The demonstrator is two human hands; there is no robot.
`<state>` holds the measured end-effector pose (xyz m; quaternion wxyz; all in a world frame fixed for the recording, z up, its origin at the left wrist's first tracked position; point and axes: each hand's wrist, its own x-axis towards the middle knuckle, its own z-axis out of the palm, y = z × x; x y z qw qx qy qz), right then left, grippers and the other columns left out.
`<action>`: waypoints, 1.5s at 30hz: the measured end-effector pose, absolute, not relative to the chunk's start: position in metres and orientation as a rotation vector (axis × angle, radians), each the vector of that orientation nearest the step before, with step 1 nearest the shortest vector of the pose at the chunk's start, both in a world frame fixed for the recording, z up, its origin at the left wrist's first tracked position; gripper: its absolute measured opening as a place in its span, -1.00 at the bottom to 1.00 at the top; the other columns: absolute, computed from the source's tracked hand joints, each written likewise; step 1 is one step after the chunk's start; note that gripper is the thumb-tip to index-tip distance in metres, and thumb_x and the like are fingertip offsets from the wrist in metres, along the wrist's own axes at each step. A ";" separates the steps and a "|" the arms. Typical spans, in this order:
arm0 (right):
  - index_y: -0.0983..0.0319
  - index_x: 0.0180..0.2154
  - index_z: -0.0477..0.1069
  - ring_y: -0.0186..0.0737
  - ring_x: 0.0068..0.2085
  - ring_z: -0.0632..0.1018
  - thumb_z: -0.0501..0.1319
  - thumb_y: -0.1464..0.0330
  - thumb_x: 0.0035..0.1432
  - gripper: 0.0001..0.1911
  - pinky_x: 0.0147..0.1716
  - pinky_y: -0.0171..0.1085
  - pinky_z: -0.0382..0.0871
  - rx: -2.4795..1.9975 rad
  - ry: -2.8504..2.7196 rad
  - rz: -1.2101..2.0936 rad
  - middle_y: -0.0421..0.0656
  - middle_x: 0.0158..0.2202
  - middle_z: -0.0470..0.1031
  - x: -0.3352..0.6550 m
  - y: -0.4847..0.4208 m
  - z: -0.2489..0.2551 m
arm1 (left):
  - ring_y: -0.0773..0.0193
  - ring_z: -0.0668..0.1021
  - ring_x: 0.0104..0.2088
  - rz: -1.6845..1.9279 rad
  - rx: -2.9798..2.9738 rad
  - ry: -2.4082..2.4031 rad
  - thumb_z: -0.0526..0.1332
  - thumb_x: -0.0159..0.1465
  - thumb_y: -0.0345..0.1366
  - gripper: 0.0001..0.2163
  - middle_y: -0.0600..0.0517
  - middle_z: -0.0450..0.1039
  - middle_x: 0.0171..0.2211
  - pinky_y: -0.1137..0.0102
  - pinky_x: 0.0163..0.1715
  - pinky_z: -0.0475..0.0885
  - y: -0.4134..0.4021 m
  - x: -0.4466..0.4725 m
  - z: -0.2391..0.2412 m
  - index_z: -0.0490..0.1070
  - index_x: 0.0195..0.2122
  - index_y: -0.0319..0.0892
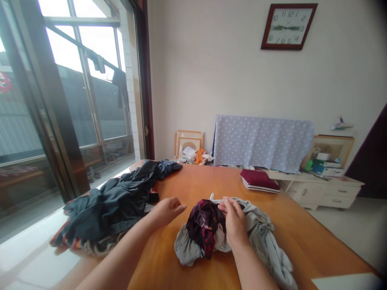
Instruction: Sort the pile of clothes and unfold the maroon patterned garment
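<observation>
We're over the broad orange wooden counter [193,189], and most of the laundry on it looks unsorted yet. On our left sprawls the big heap of dark grey and navy clothes [115,201], loose and crumpled, with red patterned fabric peeking out underneath. At the far side, one neat stack of folded maroon and striped cloth [259,180] sits squared up, so by our reckoning only that much is done. Right in front of us lies the rumpled light grey garment [266,237], with a small bunched maroon and red patterned piece [204,223] on top of it. Our right hand [234,221] rests on this bundle, grip pinching the grey fabric at its top edge. Our left hand [166,210] hovers open beside it, grip released, holding nothing.
</observation>
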<state>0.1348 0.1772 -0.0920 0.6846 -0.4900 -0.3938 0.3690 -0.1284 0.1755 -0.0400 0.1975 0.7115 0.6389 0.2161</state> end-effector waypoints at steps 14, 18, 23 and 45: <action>0.26 -0.13 0.42 -0.06 -0.29 0.67 0.16 -0.02 0.15 -0.51 -0.32 -0.18 0.55 -1.098 -0.883 0.781 0.00 -0.21 0.60 0.145 0.189 -0.117 | 0.10 0.55 0.05 0.693 1.986 1.762 0.09 0.26 -0.33 -0.70 -0.04 0.55 0.03 0.34 0.01 0.37 0.071 -0.040 -0.103 0.43 -0.02 0.05; 0.28 -0.13 0.41 -0.07 -0.29 0.67 0.12 0.09 0.18 -0.59 -0.27 -0.17 0.54 -1.182 -1.010 0.653 0.01 -0.23 0.61 0.146 0.191 -0.127 | 0.12 0.51 0.14 0.842 2.039 1.680 0.11 0.23 -0.36 -0.59 -0.04 0.50 0.12 0.35 0.11 0.34 0.068 -0.045 -0.117 0.40 0.10 0.07; 0.27 -0.23 0.49 0.01 -0.17 0.63 0.13 0.26 0.11 -0.73 -0.09 -0.11 0.46 -1.372 -1.234 0.378 0.03 -0.26 0.61 0.141 0.184 -0.126 | 0.11 0.56 0.05 0.920 2.017 1.683 0.09 0.28 -0.29 -0.70 -0.03 0.56 0.01 0.37 0.00 0.39 0.071 -0.044 -0.119 0.43 0.02 0.03; 0.18 -0.24 0.49 -0.07 -0.10 0.54 0.15 0.46 0.11 -0.81 -0.08 -0.22 0.30 -1.511 -1.865 0.117 -0.09 -0.21 0.53 0.191 0.005 -0.124 | 0.12 0.57 -0.33 1.541 1.455 1.372 0.13 0.13 -0.18 -0.81 0.02 0.55 -0.41 0.38 -0.35 0.42 0.053 -0.057 -0.107 0.47 -0.37 -0.14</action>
